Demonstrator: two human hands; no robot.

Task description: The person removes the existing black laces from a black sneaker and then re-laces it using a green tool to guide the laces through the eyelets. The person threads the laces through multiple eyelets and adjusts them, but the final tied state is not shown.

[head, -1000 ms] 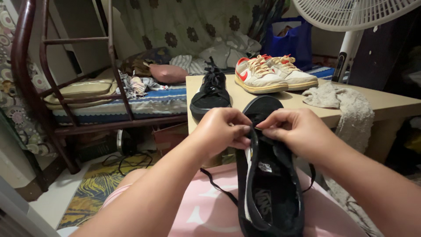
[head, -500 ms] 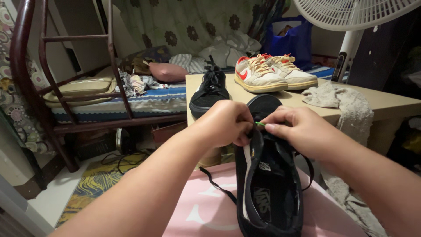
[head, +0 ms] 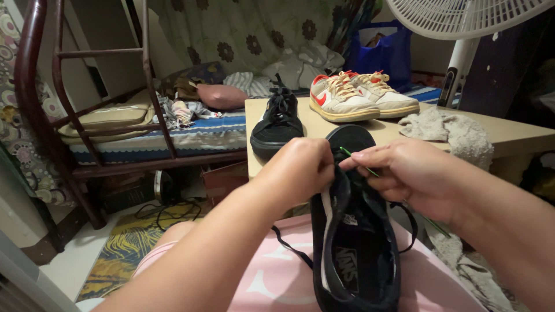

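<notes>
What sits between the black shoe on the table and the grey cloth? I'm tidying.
In the head view, the pair of white-and-red sneakers lies between the black shoe and grey cloth.

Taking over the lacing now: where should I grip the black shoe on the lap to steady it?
Grip the black shoe at its side wall near the midfoot, coming from the left. It lies heel toward the wearer with its opening up, so the rim is exposed there; the left hand already holds that edge.

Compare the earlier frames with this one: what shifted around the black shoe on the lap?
The right hand has drawn back toward the wearer, pulling a thin green strand out from the front of the black shoe; a second ago no strand showed. The left hand stays closed on the shoe's edge. The other black shoe, the white-and-red sneakers and the cloth on the table have not moved.
</notes>
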